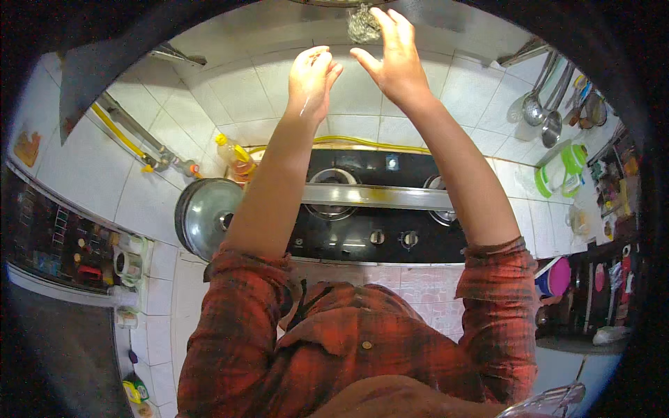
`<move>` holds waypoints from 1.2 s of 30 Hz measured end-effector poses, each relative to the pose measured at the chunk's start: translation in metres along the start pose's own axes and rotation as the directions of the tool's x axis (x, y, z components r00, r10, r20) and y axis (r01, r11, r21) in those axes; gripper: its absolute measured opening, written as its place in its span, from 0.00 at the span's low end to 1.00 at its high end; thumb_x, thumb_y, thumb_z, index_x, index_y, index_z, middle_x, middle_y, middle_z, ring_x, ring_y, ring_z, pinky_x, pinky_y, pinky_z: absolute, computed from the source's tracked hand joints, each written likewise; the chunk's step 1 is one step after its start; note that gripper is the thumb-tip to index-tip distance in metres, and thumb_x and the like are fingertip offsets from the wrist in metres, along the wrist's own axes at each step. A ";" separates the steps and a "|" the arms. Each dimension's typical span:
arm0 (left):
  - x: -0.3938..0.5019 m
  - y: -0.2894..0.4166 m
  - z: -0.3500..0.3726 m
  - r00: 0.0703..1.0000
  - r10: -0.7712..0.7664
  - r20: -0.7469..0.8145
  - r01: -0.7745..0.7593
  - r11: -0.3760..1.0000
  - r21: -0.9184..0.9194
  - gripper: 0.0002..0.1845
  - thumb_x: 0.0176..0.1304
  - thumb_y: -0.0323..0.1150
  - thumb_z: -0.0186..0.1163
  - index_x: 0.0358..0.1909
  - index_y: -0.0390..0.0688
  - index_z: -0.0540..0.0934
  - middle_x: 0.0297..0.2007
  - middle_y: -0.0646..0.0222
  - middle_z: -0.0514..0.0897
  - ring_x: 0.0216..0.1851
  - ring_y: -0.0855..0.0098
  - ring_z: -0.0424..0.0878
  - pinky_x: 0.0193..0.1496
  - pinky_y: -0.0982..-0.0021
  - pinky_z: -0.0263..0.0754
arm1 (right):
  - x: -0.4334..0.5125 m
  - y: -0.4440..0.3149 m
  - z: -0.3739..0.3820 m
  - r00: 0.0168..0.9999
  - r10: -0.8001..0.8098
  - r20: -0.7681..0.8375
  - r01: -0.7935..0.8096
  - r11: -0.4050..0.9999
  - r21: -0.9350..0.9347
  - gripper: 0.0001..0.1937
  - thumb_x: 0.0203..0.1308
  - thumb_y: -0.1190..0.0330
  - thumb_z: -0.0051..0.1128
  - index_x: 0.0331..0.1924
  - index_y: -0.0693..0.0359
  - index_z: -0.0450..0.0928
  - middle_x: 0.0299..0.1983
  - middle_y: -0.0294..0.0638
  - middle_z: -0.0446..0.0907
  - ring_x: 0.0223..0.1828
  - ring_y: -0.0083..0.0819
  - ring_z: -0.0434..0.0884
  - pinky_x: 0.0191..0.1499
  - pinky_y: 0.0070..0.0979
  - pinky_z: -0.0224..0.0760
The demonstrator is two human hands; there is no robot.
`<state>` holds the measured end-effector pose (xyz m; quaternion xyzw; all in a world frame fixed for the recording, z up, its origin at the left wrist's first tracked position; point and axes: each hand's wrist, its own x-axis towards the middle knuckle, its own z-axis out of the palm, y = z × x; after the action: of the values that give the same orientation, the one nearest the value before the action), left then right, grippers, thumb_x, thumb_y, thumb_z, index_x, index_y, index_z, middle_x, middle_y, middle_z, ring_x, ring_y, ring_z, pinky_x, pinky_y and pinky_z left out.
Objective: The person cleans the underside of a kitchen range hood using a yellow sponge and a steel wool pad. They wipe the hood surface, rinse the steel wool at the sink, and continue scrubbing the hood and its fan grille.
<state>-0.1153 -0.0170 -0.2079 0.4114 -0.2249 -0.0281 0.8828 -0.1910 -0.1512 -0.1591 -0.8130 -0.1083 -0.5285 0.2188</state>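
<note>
My two hands are raised high over a black glass gas stove [334,245], close to a metal range hood [235,31]. At the top of the view my right hand [398,62] has its fingers spread, with the fingertips beside a crumpled metal scouring pad [364,25]; whether they press on it I cannot tell. Left of it, my left hand [312,81] has its fingers curled, and a small brownish thing or mark shows at the fingers; what it is cannot be made out. A metal bar [371,195] crosses the view above the burners.
A round glass lid [206,209] and a bottle of oil with a yellow cap [241,159] stand left of the stove. Ladles [533,108] hang on the right wall above a green-lidded container [562,170]. A yellow gas hose [117,128] runs along the left wall.
</note>
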 end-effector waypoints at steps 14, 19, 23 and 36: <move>-0.221 -0.079 -0.139 0.872 -0.152 -0.464 0.292 0.924 0.246 0.13 0.68 0.36 0.54 0.44 0.36 0.77 0.34 0.70 0.78 0.35 0.78 0.75 0.41 0.76 0.72 | 0.075 0.085 0.074 0.461 -0.523 0.717 0.871 0.111 -0.479 0.19 0.50 0.68 0.58 0.49 0.51 0.75 0.57 0.35 0.68 0.59 0.32 0.67 0.53 0.34 0.69; -0.294 -0.095 -0.173 0.859 -0.066 -0.508 0.273 0.898 0.346 0.07 0.66 0.30 0.55 0.40 0.39 0.77 0.32 0.71 0.77 0.33 0.77 0.74 0.38 0.74 0.74 | 0.092 0.084 0.053 0.330 -0.582 0.743 0.944 0.199 -0.263 0.12 0.51 0.67 0.57 0.41 0.51 0.75 0.42 0.34 0.70 0.48 0.32 0.72 0.42 0.28 0.73; -0.331 -0.076 -0.219 0.810 0.036 -0.586 0.358 0.760 0.542 0.07 0.65 0.27 0.55 0.42 0.39 0.76 0.36 0.71 0.76 0.34 0.77 0.75 0.38 0.75 0.73 | 0.127 0.049 0.023 0.381 -0.764 0.521 0.924 0.334 -0.185 0.12 0.52 0.72 0.57 0.41 0.55 0.71 0.44 0.39 0.74 0.45 0.37 0.76 0.44 0.29 0.75; -0.457 -0.076 -0.302 0.665 0.181 -0.725 0.591 0.465 0.659 0.14 0.68 0.36 0.55 0.47 0.35 0.77 0.41 0.58 0.80 0.44 0.62 0.78 0.48 0.63 0.75 | 0.254 0.064 -0.053 0.393 -0.832 0.392 0.666 -0.036 -0.745 0.20 0.40 0.75 0.67 0.43 0.57 0.80 0.46 0.40 0.78 0.49 0.41 0.77 0.54 0.33 0.71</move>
<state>-0.3882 0.2560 -0.6040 0.7960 0.2108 0.1314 0.5519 -0.1024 -0.2466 0.0740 -0.5575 -0.2484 -0.6056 -0.5107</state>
